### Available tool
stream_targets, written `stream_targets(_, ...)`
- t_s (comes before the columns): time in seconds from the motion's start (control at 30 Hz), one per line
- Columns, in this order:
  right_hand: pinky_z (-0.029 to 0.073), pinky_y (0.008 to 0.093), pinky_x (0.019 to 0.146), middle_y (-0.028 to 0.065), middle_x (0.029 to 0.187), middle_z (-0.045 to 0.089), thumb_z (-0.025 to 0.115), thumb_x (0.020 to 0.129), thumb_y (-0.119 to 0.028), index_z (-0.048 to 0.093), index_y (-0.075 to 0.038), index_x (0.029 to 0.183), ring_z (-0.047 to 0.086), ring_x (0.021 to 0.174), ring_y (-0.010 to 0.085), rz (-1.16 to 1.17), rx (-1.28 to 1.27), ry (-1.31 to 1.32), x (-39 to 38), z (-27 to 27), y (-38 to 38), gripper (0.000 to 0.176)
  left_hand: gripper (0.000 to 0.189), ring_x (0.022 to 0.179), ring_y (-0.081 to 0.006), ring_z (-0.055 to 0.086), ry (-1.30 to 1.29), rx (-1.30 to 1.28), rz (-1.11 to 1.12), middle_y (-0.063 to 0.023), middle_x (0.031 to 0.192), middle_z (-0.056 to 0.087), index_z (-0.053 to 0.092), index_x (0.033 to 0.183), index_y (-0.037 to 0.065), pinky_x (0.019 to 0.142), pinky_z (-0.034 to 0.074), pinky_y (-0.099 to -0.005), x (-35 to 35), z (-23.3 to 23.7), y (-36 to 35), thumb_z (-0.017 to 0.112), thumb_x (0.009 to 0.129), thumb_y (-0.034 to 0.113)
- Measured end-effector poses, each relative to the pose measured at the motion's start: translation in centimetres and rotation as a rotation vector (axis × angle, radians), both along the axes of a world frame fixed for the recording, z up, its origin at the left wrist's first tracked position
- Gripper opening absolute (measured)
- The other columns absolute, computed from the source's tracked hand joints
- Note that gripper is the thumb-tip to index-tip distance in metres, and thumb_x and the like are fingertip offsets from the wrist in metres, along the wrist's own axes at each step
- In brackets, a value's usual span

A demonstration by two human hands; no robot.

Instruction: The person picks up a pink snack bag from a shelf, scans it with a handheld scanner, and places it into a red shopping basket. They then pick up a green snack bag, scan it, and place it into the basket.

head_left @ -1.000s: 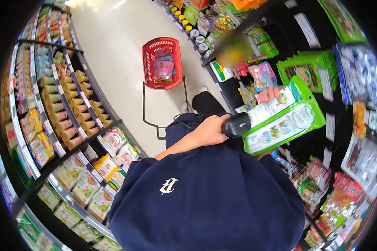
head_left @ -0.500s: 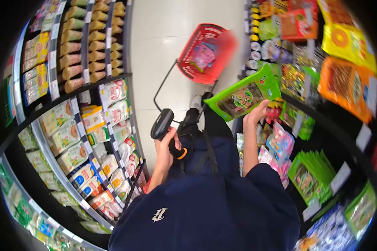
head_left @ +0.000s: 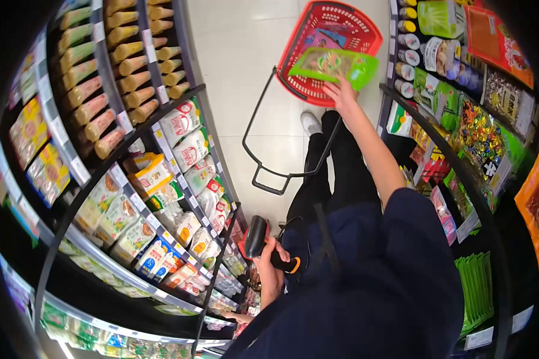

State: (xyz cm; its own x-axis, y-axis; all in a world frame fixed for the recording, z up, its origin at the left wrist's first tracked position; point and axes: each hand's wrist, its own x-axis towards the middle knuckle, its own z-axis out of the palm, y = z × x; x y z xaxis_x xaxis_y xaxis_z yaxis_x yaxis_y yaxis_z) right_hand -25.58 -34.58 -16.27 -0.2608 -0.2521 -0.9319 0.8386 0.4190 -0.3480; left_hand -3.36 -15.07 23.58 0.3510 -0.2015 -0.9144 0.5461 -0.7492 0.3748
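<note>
- Holding the green packet (head_left: 320, 64) is the right hand (head_left: 341, 93); its grip is closed on the near edge, with the fingers bent over it.
- The packet is over the red basket (head_left: 308, 96), lying nearly flat, with one end poking toward the basket's right side. I cannot tell if it touches the basket.
- Some pink and blue packets (head_left: 329, 39) are inside the basket, so those are in. The green one is not let go yet.
- The right arm reaches far out in front, almost straight, with the palm mostly hidden.
- The left hand (head_left: 269, 266) is low and close to the body, its arm bent. Its grip is closed around the black scanner (head_left: 256, 236), whose head points up and away.
- The basket's black handle (head_left: 272, 190) leans back toward the person, between the two hands.
- Farther out, shelves of food stand on both sides, with green packs (head_left: 476, 290) low on the right.
</note>
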Motion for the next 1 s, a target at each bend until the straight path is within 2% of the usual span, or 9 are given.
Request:
stream_targets(0.13, 0.056, 0.0529, 0.089, 0.026, 0.131, 0.049, 0.063, 0.093, -0.023, 0.035, 0.001, 0.134, 0.058, 0.115, 0.0408, -0.013, -0.067, 0.009, -0.8, -3.9, -2.2, 0.055, 0.011, 0.049, -0.0161, 0.05, 0.001, 0.031, 0.062, -0.007, 0.068, 0.052, 0.052, 0.098, 0.005, 0.05, 0.044, -0.0311, -0.4, -0.8, 0.1, 0.06, 0.094, 0.011)
stream_targets(0.2, 0.047, 0.0582, 0.097, 0.0255, 0.139, 0.043, 0.06, 0.096, -0.029, 0.031, 0.002, 0.14, 0.051, 0.125, 0.0405, -0.013, -0.029, -0.028, -1.4, -5.4, -2.1, 0.061, 0.011, 0.049, -0.016, 0.05, 0.013, 0.037, 0.05, -0.0072, 0.068, 0.052, 0.051, 0.098, 0.005, 0.05, 0.044, -0.0312, -0.5, -1.6, -0.2, 0.06, 0.094, 0.011)
stream_targets(0.27, 0.046, 0.0598, 0.098, 0.0262, 0.14, 0.042, 0.054, 0.098, -0.028, 0.031, 0.004, 0.139, 0.048, 0.128, 0.04, 0.009, -0.008, -0.015, -2.2, -6.2, -0.7, 0.057, 0.012, 0.049, -0.0159, 0.05, 0.017, 0.037, 0.029, -0.0076, 0.068, 0.052, 0.051, 0.098, 0.004, 0.049, 0.044, -0.0314, -1.1, -1.3, -0.2, 0.06, 0.094, 0.011)
stream_targets(0.33, 0.045, 0.0607, 0.1, 0.0268, 0.141, 0.041, 0.049, 0.1, -0.025, 0.033, 0.005, 0.137, 0.048, 0.128, 0.0405, 0.019, 0.009, -0.152, -3.4, -6.0, 0.1, 0.051, 0.012, 0.049, -0.0159, 0.05, 0.019, 0.061, 0.054, -0.0079, 0.068, 0.053, 0.051, 0.098, 0.004, 0.049, 0.044, -0.0312, -1.2, -1.1, -0.4, 0.06, 0.094, 0.011)
stream_targets(0.37, 0.045, 0.0578, 0.102, 0.027, 0.138, 0.044, 0.045, 0.1, -0.022, 0.038, 0.005, 0.132, 0.051, 0.125, 0.0411, 0.072, -0.029, -0.134, -3.7, -5.6, 0.9, 0.043, 0.012, 0.049, -0.0159, 0.05, 0.018, 0.061, 0.065, -0.008, 0.068, 0.053, 0.051, 0.098, 0.004, 0.049, 0.044, -0.031, -1.2, -1.1, -0.4, 0.06, 0.094, 0.011)
stream_targets(0.47, 0.047, 0.0525, 0.103, 0.0259, 0.131, 0.051, 0.046, 0.099, -0.021, 0.042, 0.005, 0.126, 0.055, 0.12, 0.04, 0.205, -0.148, -0.224, -5.2, -2.9, 3.9, 0.037, 0.012, 0.05, -0.016, 0.051, 0.009, 0.058, 0.072, -0.0082, 0.068, 0.053, 0.052, 0.098, 0.004, 0.049, 0.044, -0.0307, -1.3, -0.7, -0.2, 0.06, 0.094, 0.011)
stream_targets(0.57, 0.049, 0.0492, 0.102, 0.0246, 0.125, 0.056, 0.047, 0.099, -0.02, 0.044, 0.005, 0.123, 0.058, 0.117, 0.0386, 0.245, -0.122, -0.27, -6.3, -0.5, 7.3, 0.035, 0.011, 0.05, -0.0163, 0.05, 0.008, 0.034, 0.085, -0.008, 0.068, 0.053, 0.052, 0.099, 0.004, 0.05, 0.044, -0.0307, -1.1, -0.6, 0.4, 0.06, 0.094, 0.011)
stream_targets(0.8, 0.048, 0.0476, 0.104, 0.0244, 0.124, 0.057, 0.049, 0.099, -0.023, 0.045, 0.002, 0.124, 0.058, 0.117, 0.0358, 0.264, 0.021, -0.28, -6.3, 2.6, 14.1, 0.035, 0.012, 0.05, -0.0159, 0.051, 0.027, -0.029, 0.117, -0.0074, 0.068, 0.054, 0.055, 0.099, 0.004, 0.05, 0.044, -0.0304, -1.6, -0.7, 1.4, 0.062, 0.093, 0.01)
stream_targets(1.0, 0.049, 0.0448, 0.1, 0.0241, 0.127, 0.059, 0.046, 0.1, -0.026, 0.047, 0.003, 0.127, 0.06, 0.117, 0.0345, 0.507, -0.086, -0.351, -4.0, 8.8, 15.5, 0.039, 0.015, 0.053, -0.0151, 0.052, 0.027, -0.081, 0.106, -0.0068, 0.069, 0.053, 0.054, 0.102, 0.003, 0.051, 0.044, -0.0298, -2.4, -0.2, 2.5, 0.062, 0.093, 0.013)
